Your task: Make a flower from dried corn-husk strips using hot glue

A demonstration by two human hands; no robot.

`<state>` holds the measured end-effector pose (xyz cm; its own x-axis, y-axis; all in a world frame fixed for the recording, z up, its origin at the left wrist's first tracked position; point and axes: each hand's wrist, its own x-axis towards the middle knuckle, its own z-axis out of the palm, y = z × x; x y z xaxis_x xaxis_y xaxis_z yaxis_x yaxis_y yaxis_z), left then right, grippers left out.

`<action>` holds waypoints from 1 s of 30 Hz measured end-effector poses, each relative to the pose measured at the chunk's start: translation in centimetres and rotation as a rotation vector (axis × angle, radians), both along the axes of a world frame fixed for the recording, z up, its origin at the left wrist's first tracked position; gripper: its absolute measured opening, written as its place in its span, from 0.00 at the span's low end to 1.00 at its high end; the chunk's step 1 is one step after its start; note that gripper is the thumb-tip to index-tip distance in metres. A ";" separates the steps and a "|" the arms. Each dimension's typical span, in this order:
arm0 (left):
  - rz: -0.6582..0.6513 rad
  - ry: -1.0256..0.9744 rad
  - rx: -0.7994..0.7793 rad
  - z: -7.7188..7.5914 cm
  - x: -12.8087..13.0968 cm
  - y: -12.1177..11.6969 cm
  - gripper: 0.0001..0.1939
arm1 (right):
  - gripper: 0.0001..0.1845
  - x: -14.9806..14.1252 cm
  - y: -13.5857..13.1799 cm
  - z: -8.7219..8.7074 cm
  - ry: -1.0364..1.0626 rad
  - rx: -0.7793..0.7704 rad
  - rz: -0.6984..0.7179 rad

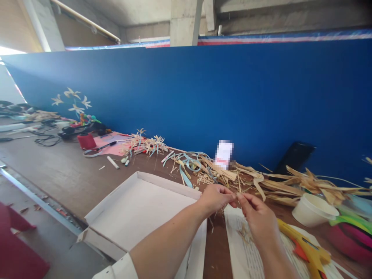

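Note:
My left hand (pixel 217 200) and my right hand (pixel 258 217) meet fingertip to fingertip above the table, both pinched closed. Whatever lies between the fingers is too small and too hidden to name. Just behind them spreads a pile of dried tan husk strips (pixel 229 174), mixed with pale blue ribbon strips (pixel 193 162). Below my right hand is a printed sheet of paper (pixel 238 232) with small pale husk pieces (pixel 245 234) on it. A yellow glue gun (pixel 308 248) rests to the right of my right wrist.
An open white cardboard box (pixel 136 213) sits under my left forearm. At right stand a white cup (pixel 314 209) and a pink-and-green item (pixel 348 236). Husk flowers (pixel 145 143), a red thread spool (pixel 86 141) and cables (pixel 48 139) lie leftward. A blue partition (pixel 186 93) rises behind.

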<state>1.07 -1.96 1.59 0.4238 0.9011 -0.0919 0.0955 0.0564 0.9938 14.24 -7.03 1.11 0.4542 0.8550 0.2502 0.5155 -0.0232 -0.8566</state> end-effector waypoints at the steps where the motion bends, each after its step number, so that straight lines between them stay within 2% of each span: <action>1: -0.022 -0.003 -0.008 -0.1 0.0 0.1 0.15 | 0.24 0.1 0.0 0.0 -0.012 -0.001 -0.012; 6: -0.066 -0.018 -0.030 -0.5 0.1 0.2 0.11 | 0.24 0.4 0.0 -0.3 -0.005 -0.009 -0.087; 12: -0.133 0.014 -0.016 -0.5 -0.4 0.4 0.10 | 0.25 0.3 0.1 -0.6 0.133 0.023 -0.041; 17: -0.179 0.048 -0.031 -0.7 -0.8 1.2 0.12 | 0.24 0.3 0.2 -0.6 0.075 0.069 -0.094; 23: -0.181 0.089 0.050 -0.8 -1.0 1.4 0.12 | 0.23 -0.1 -0.2 -0.1 0.079 0.093 -0.099; 30: -0.144 0.208 0.113 0.1 -1.7 1.6 0.13 | 0.23 -0.2 -0.4 0.5 0.172 0.160 -0.203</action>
<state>-0.64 -0.38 1.67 0.5311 0.8422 -0.0931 0.2976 -0.0825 0.9511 13.99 -7.46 1.61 0.6592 0.6983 0.2789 0.3609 0.0316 -0.9321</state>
